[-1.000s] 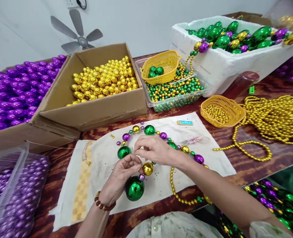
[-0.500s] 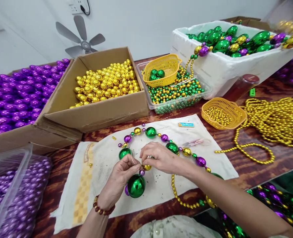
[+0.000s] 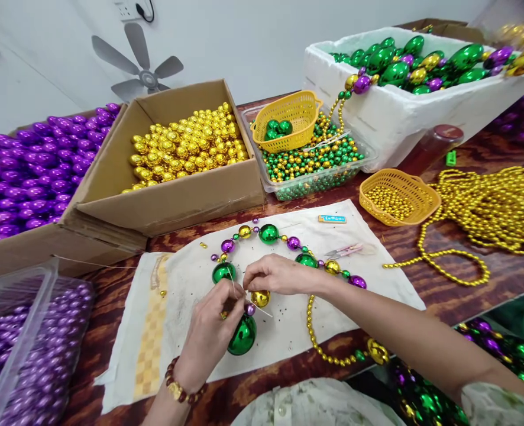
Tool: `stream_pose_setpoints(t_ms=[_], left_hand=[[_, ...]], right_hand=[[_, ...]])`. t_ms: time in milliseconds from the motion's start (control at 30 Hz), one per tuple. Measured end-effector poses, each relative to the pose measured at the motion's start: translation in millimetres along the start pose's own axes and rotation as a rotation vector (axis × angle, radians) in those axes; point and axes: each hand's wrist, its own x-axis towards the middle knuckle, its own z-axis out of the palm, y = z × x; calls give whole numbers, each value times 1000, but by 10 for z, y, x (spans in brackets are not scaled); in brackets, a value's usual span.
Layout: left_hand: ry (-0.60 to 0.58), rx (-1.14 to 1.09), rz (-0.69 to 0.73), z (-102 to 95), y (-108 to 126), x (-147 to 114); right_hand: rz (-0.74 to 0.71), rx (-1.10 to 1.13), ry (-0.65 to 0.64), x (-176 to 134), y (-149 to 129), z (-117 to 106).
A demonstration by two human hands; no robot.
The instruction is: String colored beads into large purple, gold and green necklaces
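Note:
My left hand (image 3: 213,319) pinches a thin white string (image 3: 261,309) just above a small purple bead (image 3: 250,309) and a large green ball (image 3: 243,336). Close beside it, my right hand (image 3: 280,274) has its fingertips pressed together on the same string. Under the right fingers lies a gold ball (image 3: 260,298). One string end sticks out to the lower right, and another stretch rises over the left fingers. Around the hands curves a bead strand of green, purple and gold balls, including a green ball (image 3: 268,234). The exact knot or joint between my fingertips is hidden.
A white cloth (image 3: 182,331) lies underneath, with scissors (image 3: 344,251) and a blue-orange packet (image 3: 332,219) on it. Behind stand a cardboard box (image 3: 177,201) of gold beads, a clear tub (image 3: 306,188) and a foam box (image 3: 377,127). Gold bead strands (image 3: 492,213) lie right.
Both hands have shifted slightly left, and my left hand has turned with its fingers curled more. A white string end now shows below my right fingers. The view has tilted a little.

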Motion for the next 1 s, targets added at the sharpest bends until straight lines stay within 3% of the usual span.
stream_pose_setpoints(t_ms=[167,500,567,733,867,933,1000], left_hand=[[42,290,244,23,-70,-40],[126,400,350,54,-135,-46],[153,367,347,47,-142,-46],[227,269,291,6,-174,-76],[256,282,355,15,-176,-83],[242,305,388,31,-167,-76],[230,330,399,37,-161,-71]], right_hand=[[58,205,-57,85,40,4],[189,468,-153,213,45,41],[176,409,-142,193,31,17],[14,-22,108,-38,-11,-144],[-67,-73,165,-132,-44,-205],[-127,-68,134,-73,-64,-176],[-138,8,-18,37,-65,-128]])
